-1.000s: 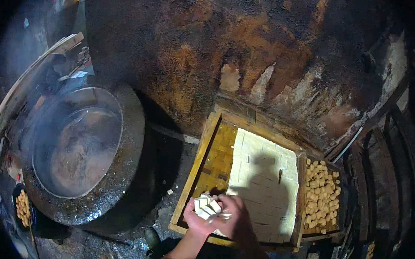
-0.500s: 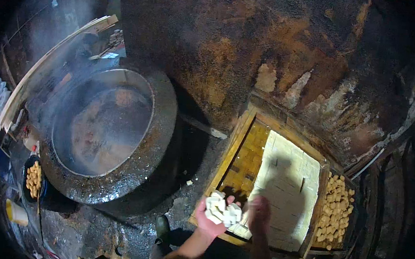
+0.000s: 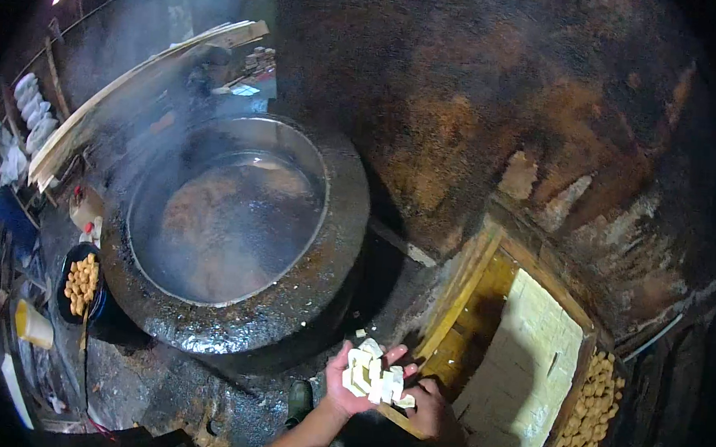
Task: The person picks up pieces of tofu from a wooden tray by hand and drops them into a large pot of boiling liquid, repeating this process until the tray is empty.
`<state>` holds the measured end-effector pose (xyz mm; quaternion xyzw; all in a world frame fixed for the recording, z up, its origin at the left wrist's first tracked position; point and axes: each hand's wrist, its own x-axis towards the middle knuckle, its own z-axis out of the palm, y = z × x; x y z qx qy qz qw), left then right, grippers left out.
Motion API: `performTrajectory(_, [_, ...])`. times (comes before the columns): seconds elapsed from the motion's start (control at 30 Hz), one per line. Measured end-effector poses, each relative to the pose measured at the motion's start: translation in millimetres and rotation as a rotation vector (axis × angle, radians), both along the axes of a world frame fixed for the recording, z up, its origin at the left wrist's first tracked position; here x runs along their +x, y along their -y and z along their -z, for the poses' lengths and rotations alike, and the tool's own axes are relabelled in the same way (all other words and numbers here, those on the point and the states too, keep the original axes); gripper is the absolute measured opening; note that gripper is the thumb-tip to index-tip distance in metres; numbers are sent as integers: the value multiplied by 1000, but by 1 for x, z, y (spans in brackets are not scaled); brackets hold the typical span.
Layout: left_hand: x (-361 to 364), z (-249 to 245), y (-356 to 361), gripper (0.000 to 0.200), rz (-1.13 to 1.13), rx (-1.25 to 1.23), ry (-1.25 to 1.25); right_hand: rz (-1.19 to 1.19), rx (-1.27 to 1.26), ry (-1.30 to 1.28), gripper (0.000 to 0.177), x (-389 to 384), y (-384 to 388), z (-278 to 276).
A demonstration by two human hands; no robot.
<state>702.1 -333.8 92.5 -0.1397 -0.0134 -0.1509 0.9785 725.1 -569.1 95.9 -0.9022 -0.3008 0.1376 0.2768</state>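
Stained wall [image 3: 481, 83]; white blocks [image 3: 372, 374] on left hand [image 3: 338, 386], between thumb [image 3: 338, 358] and fingers [image 3: 397, 354].

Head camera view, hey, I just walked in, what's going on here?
A person carries a heap of small white pieces on the upturned left hand. The right hand is close beside the heap; whether it grips a piece is unclear. To the right, a pale sheet lies in a wooden tray, with tan pieces beyond it. To the left, a big round pot holds steaming liquid.
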Motion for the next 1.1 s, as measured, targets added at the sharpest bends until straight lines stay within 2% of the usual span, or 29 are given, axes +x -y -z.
performTrajectory(0.03, [-1,1,-4,66,16,-5,0,11,-4,-111,37,3,-11,-23])
performTrajectory(0.13, [-4,3,-18,71,54,-82,15,-75,-58,-90,34,18,9,5])
performTrajectory(0.23, [-11,4,-35,71,74,-155,12,308,383,-608,34,16,93,147])
performTrajectory(0.27, [-11,5,-42,71,67,-149,13,400,444,-599,35,15,66,100])
performTrajectory(0.33, [-15,7,-50,70,90,-175,9,577,578,-567,36,14,-16,-34])
performTrajectory(0.37, [-15,7,-54,70,87,-115,11,585,580,-571,36,17,-45,-42])
performTrajectory(0.43, [-16,27,-58,70,111,-133,-11,382,425,-323,43,20,-89,-53])
performTrajectory(0.47, [-17,42,-62,70,125,-151,-31,388,428,-325,43,18,-116,-61])
performTrajectory(0.53, [-16,67,-76,73,43,-199,-177,227,206,64,43,12,-157,-75])
performTrajectory(0.57, [-15,39,-87,73,26,-183,-87,231,210,62,43,14,-159,-67])
performTrajectory(0.6, [-15,42,-100,74,-1,-142,-53,180,240,140,44,16,-160,-55])
performTrajectory(0.67, [-12,26,-135,73,-73,52,-55,125,267,213,45,16,-152,-45])
performTrajectory(0.73, [-3,45,-193,70,-163,243,-57,166,173,323,33,7,-132,-56])
performTrajectory(0.8, [11,35,-262,63,-230,580,-292,490,-46,309,37,-20,-116,-53])
performTrajectory(0.87, [30,70,-345,63,-136,1069,-335,485,-146,453,43,-38,-55,-18])
performTrajectory(0.93, [57,148,-418,71,-214,1756,-324,446,-546,-115,80,-43,-9,-31])
performTrajectory(1.0, [63,179,-444,78,196,2186,-375,467,-318,168,62,-83,82,73])
performTrajectory(1.03, [63,187,-443,78,198,2177,-370,462,-219,311,53,-103,128,125])
performTrajectory(1.1, [57,189,-429,80,609,2760,-141,343,-319,487,44,-95,75,56])
